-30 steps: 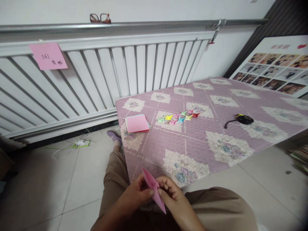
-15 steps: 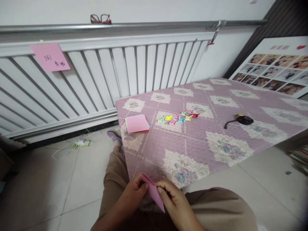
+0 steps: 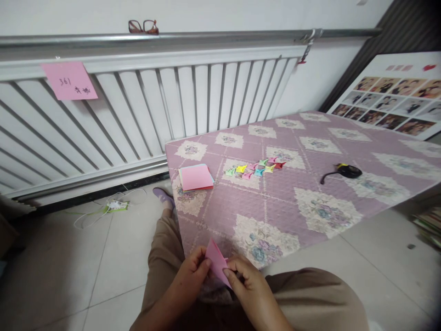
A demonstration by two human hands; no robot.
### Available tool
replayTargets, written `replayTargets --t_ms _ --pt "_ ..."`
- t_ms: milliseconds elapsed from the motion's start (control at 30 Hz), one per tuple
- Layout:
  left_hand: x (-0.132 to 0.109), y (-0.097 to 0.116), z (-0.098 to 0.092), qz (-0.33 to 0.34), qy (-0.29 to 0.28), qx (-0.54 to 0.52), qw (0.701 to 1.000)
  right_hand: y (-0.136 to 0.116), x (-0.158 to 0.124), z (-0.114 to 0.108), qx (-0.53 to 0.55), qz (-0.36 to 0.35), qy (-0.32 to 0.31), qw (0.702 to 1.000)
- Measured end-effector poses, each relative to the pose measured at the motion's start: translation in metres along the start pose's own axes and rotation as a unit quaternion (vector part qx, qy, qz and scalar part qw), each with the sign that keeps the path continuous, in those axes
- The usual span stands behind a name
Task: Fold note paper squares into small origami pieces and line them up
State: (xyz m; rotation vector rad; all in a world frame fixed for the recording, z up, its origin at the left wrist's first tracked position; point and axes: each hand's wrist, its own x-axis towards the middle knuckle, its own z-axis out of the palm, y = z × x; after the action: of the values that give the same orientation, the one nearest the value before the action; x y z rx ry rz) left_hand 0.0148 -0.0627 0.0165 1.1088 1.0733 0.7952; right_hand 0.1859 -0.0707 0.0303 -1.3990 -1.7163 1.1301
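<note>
A folded sheet of pink paper [image 3: 217,263] is held up over my lap, just off the table's near edge. My left hand [image 3: 193,272] pinches its left side between thumb and fingers. On the other side, my right hand [image 3: 246,276] grips the lower right edge, its thumb in front. A stack of coloured paper [image 3: 197,178], pink on top, lies near the table's left edge. Beyond it to the right, several small folded paper pieces [image 3: 255,168] in green, yellow, pink, blue and red sit in two rows.
A floral purple tablecloth [image 3: 227,209] covers the table. A coiled black cable [image 3: 347,171] lies at its right. Behind stands a white radiator [image 3: 203,96] with a pink note [image 3: 70,81] on it; glasses [image 3: 144,27] rest on the pipe above. A power strip [image 3: 117,206] is on the floor.
The pink paper has moved up slightly and turned, so its point now rises above my left hand and more of its face shows. Both hands still grip it.
</note>
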Motion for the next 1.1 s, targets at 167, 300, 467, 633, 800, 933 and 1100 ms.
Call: replayTargets --t_ms 167,300,467,633,800,933,1100 --pt "0.000 0.001 0.004 -0.011 0.001 -0.007 1.000 0.004 0.000 0.001 -0.021 -0.005 0.001 1.000" --pt "-0.001 0.002 0.005 -0.015 -0.004 -0.011 1.000 0.005 0.000 0.001 -0.037 -0.018 0.000 0.999" --pt "-0.001 0.002 0.003 -0.023 -0.026 -0.045 0.998 0.004 -0.001 0.002 -0.049 -0.033 -0.003 0.998" --pt "-0.002 0.004 0.007 -0.011 -0.024 -0.064 0.998 0.004 -0.001 0.005 -0.096 -0.041 0.009 0.994" --pt "0.001 -0.010 0.009 -0.005 0.004 -0.040 0.999 0.003 -0.003 0.008 -0.190 -0.053 0.010 0.980" --pt "0.004 -0.013 0.009 -0.014 0.039 0.010 0.999 0.001 -0.004 0.012 -0.248 -0.057 0.005 0.967" --pt "0.001 0.000 0.010 -0.043 0.053 0.024 0.997 -0.002 -0.003 0.013 -0.226 -0.052 -0.005 0.973"
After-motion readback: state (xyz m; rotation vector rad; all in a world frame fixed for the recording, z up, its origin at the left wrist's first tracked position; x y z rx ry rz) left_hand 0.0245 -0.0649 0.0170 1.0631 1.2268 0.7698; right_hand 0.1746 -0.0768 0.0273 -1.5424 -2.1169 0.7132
